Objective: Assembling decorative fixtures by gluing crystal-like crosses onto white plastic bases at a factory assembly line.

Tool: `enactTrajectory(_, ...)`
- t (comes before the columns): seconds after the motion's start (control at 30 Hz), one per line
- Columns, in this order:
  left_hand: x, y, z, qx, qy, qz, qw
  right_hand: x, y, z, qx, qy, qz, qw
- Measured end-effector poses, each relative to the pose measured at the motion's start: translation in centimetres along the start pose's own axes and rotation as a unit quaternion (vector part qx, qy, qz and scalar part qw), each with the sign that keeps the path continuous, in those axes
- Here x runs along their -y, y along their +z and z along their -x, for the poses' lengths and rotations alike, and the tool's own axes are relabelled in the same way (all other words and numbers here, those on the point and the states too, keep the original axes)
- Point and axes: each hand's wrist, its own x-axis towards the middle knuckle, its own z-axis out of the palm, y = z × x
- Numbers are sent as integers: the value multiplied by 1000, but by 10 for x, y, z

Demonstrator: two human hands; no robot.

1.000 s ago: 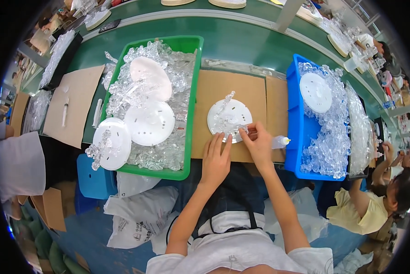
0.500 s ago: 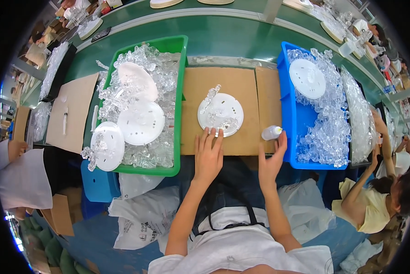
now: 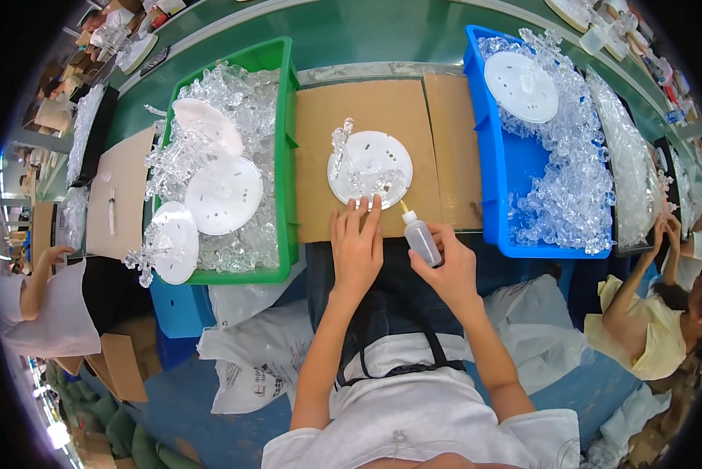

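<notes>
The left hand (image 3: 356,248) lies flat, fingers (image 3: 363,213) stretched out and together, their tips resting on the near rim of a white round disc (image 3: 370,168) that sits in the middle of a brown cardboard sheet (image 3: 382,109) on the tabletop. Clear crystal-like plastic pieces (image 3: 342,144) stand on the disc, one upright at its left edge. The right hand (image 3: 449,270) is curled around a small translucent squeeze bottle (image 3: 421,238), whose yellow nozzle tilts up and left toward the near right edge of the disc without touching it.

Left of the cardboard stands a green bin (image 3: 277,74) heaped with clear plastic parts and holding three more white discs (image 3: 224,194). To the right a blue bin (image 3: 515,164) holds a similar heap, with one white disc (image 3: 521,86) lying at its far end. Farther left, a second cardboard piece (image 3: 124,195) carries a thin syringe-like tool (image 3: 111,211). Near the person's knees lie white plastic bags (image 3: 253,359) with dark print, and a flattened brown carton (image 3: 120,363) on the floor at left. Other workers sit at the far left and right edges.
</notes>
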Motion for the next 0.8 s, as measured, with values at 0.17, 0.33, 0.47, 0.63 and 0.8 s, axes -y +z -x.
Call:
enactTrajectory(0.17, 0, 1, 1, 5, 3, -4, 1000, -6, 2, -11, -24, -19, 25, 999)
enactTrajectory(0.33, 0, -3, 1, 15, 7, -13, 1000, -1, 3, -17, -18, -10, 13, 1000)
enactTrajectory(0.47, 1, -4, 0, 24, 8, -9, 1000, 0, 4, -17, -16, 4, 3, 1000)
enactTrajectory(0.63, 3, -2, 1, 24, 14, -14, 1000, 0, 4, -17, 2, 35, -1, 999)
enactTrajectory(0.8, 4, -2, 1, 23, 18, -17, 999, 1, 4, -18, 1, 36, -1, 999)
